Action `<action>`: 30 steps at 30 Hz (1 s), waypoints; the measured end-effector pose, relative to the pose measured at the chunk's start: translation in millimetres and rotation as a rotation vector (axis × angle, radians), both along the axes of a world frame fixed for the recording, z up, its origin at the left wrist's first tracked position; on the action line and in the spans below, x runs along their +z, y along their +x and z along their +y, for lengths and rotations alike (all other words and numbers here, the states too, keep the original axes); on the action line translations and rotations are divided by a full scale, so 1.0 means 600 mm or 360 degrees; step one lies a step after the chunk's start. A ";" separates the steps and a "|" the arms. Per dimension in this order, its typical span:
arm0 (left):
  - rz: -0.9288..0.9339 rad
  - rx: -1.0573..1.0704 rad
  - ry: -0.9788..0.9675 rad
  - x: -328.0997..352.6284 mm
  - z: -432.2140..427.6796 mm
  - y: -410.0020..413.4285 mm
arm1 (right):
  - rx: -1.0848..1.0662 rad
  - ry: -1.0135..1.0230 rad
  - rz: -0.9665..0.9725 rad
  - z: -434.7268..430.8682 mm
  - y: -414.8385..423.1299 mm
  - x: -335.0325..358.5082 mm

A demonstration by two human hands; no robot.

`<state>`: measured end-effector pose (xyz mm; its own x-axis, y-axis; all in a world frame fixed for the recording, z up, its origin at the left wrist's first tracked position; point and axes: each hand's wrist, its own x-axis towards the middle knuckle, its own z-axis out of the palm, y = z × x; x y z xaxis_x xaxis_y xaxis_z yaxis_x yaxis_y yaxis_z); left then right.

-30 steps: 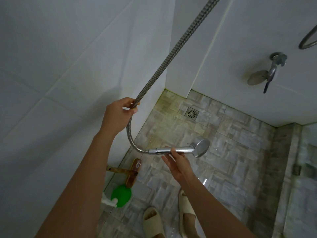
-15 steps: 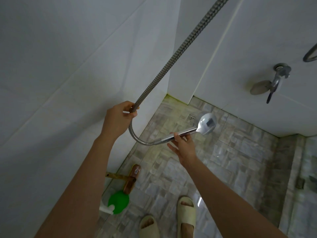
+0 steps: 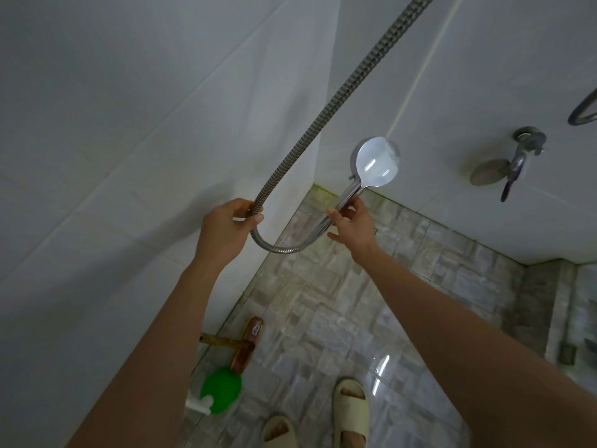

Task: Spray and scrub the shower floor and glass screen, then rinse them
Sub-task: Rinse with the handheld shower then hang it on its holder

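While the left hand (image 3: 224, 232) pinches the hose (image 3: 323, 114) and the right hand (image 3: 352, 226) grips the shower head (image 3: 376, 163) by its handle, I'd turn its face toward the floor (image 3: 420, 286).

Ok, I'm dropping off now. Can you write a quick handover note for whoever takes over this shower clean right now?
Left hand: grip on the hose, just above its loop.
Right hand: holds the shower head by its handle, raised; no water seen coming out.
Brush and green spray bottle lie at the left edge of the floor.
Done: tools are set down, and the floor shines wet near the feet.
Left: whether rinsing is finished cannot be told, and the glass screen is barely in view, so check it.
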<state>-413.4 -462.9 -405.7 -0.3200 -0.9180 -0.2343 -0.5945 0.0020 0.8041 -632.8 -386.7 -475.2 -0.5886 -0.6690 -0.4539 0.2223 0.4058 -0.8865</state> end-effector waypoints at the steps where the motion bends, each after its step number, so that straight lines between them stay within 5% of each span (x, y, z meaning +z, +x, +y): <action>1: 0.0010 0.0005 0.0010 0.000 0.001 0.000 | 0.0007 0.0004 0.0030 -0.002 -0.002 0.001; 22: -0.0086 -0.0127 -0.0004 -0.018 0.029 -0.011 | -0.0083 0.0164 0.0490 0.033 -0.030 -0.010; 30: -0.0130 -0.0097 -0.0074 -0.010 0.034 -0.008 | -0.0068 0.0087 0.0117 0.059 0.016 -0.008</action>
<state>-418.4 -442.8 -411.9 -0.3569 -0.9080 -0.2193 -0.6556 0.0763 0.7512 -623.4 -351.5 -479.9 -0.6491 -0.6182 -0.4434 0.1754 0.4455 -0.8779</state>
